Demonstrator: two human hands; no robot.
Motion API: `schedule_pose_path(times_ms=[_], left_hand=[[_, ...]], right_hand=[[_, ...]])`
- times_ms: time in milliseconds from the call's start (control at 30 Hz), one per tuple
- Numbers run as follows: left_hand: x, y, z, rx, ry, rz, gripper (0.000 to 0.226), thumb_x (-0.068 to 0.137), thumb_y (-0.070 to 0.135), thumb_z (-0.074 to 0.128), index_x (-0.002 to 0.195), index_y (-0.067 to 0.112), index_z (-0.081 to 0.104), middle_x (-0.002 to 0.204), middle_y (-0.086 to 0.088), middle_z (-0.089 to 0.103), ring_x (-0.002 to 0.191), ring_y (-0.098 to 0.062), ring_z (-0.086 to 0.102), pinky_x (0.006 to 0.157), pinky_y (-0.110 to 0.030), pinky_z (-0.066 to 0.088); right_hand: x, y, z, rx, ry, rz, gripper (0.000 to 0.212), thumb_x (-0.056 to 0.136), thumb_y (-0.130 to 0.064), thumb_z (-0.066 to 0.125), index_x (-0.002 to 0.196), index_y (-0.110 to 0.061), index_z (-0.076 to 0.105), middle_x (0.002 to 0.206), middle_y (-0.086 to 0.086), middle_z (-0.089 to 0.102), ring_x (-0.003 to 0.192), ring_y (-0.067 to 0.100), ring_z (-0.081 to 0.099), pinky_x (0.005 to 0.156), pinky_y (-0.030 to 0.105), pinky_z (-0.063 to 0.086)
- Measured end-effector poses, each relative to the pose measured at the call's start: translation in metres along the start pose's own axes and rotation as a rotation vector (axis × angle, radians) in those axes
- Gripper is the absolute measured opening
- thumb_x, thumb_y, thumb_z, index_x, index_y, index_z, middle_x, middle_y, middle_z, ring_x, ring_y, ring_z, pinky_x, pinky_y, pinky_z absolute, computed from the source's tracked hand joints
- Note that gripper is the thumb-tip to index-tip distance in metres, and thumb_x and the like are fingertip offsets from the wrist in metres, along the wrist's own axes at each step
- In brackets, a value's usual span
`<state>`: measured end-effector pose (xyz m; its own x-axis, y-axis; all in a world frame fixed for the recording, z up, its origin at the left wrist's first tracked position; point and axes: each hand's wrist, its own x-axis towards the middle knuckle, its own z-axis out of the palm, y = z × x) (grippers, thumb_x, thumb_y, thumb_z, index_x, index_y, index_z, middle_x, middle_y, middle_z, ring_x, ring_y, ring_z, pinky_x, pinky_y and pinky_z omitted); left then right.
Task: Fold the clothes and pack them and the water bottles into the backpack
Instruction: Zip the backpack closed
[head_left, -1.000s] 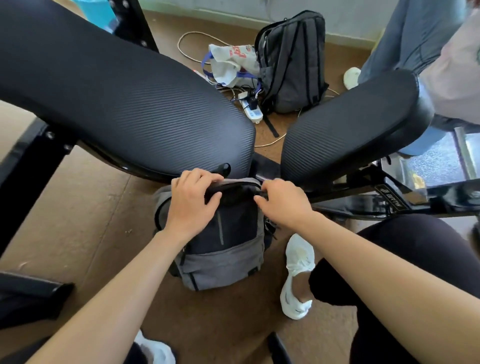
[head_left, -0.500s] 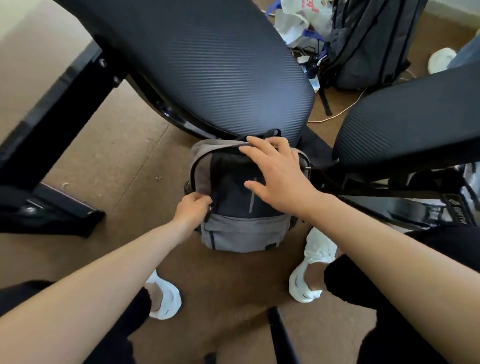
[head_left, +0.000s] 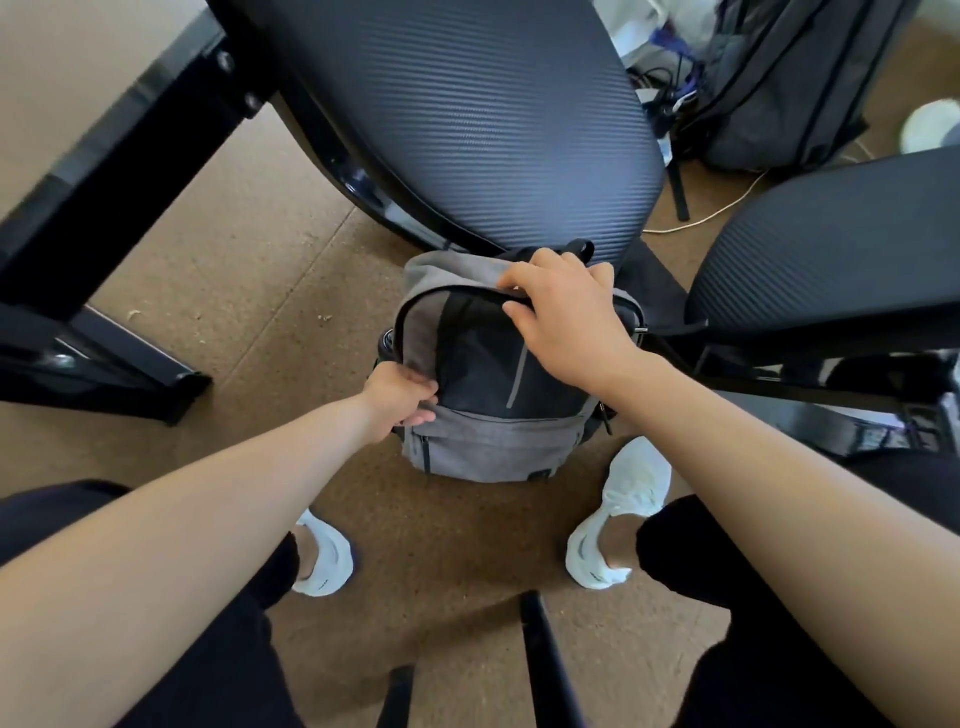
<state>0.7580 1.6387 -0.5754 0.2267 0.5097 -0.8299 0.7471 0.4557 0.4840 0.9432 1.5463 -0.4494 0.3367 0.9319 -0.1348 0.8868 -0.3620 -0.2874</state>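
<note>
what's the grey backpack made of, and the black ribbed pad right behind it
The backpack is likely woven synthetic fabric, matte grey with black panels; it creases softly at the top. The black pad is probably textured vinyl or faux leather, given fine parallel ridges and a slight sheen.

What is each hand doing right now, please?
Left hand: closed, gripping the grey backpack at its left side.
Right hand: closed, gripping the backpack's top edge.
</note>
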Motion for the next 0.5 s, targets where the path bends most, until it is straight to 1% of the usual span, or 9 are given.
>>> schedule_pose_path(times_ms=[67, 133, 233, 300, 400, 500], left_hand=[[-0.002, 0.003, -0.001, 0.013, 0.019, -0.016, 0.012, 0.098, 0.018, 0.068, 0.101, 0.007, 0.07, 0.088, -0.009, 0.074, 0.065, -0.014, 0.067, 0.055, -0.022, 0.057], [-0.005, 0.009, -0.002, 0.018, 0.029, -0.056, 0.011, 0.098, 0.018, 0.067, 0.098, 0.008, 0.071, 0.082, -0.007, 0.072, 0.062, -0.012, 0.061, 0.053, -0.02, 0.053], [-0.01, 0.016, -0.003, -0.046, 0.03, -0.105, 0.014, 0.1, 0.016, 0.06, 0.104, 0.005, 0.069, 0.08, -0.006, 0.069, 0.06, -0.01, 0.056, 0.045, -0.018, 0.047], [-0.015, 0.021, -0.005, -0.123, 0.017, -0.111, 0.013, 0.102, 0.014, 0.058, 0.108, 0.006, 0.067, 0.083, -0.006, 0.067, 0.061, -0.008, 0.055, 0.042, -0.015, 0.045], [-0.025, 0.032, -0.011, -0.247, 0.019, -0.105, 0.01, 0.102, 0.012, 0.058, 0.108, 0.01, 0.065, 0.083, -0.004, 0.067, 0.062, -0.006, 0.057, 0.044, -0.015, 0.045], [-0.033, 0.048, -0.015, -0.292, 0.05, -0.053, 0.009, 0.102, 0.014, 0.059, 0.104, 0.009, 0.066, 0.075, 0.0, 0.065, 0.059, -0.007, 0.053, 0.049, -0.018, 0.044]], right_hand=[[0.0, 0.002, -0.001, 0.007, 0.006, 0.002, 0.022, 0.102, -0.028, 0.053, 0.121, -0.024, 0.064, 0.115, 0.002, 0.058, 0.111, 0.028, 0.053, 0.092, 0.045, 0.03], [0.0, 0.004, -0.001, 0.017, 0.013, -0.001, 0.019, 0.102, -0.028, 0.053, 0.117, -0.023, 0.064, 0.113, 0.001, 0.059, 0.109, 0.028, 0.055, 0.091, 0.044, 0.03], [0.0, 0.007, 0.001, 0.037, 0.022, -0.001, 0.014, 0.102, -0.028, 0.055, 0.112, -0.022, 0.064, 0.109, 0.0, 0.061, 0.104, 0.027, 0.057, 0.087, 0.041, 0.028], [-0.001, 0.008, 0.001, 0.038, 0.024, 0.004, 0.012, 0.102, -0.028, 0.055, 0.109, -0.023, 0.062, 0.106, -0.002, 0.06, 0.101, 0.026, 0.058, 0.085, 0.039, 0.026], [-0.002, 0.007, 0.003, 0.028, 0.03, -0.005, 0.01, 0.102, -0.028, 0.055, 0.107, -0.023, 0.061, 0.103, -0.003, 0.06, 0.098, 0.025, 0.058, 0.084, 0.039, 0.027], [-0.001, 0.007, 0.004, 0.015, 0.057, -0.002, 0.01, 0.102, -0.029, 0.055, 0.107, -0.023, 0.061, 0.102, -0.003, 0.061, 0.097, 0.025, 0.059, 0.087, 0.042, 0.033]])
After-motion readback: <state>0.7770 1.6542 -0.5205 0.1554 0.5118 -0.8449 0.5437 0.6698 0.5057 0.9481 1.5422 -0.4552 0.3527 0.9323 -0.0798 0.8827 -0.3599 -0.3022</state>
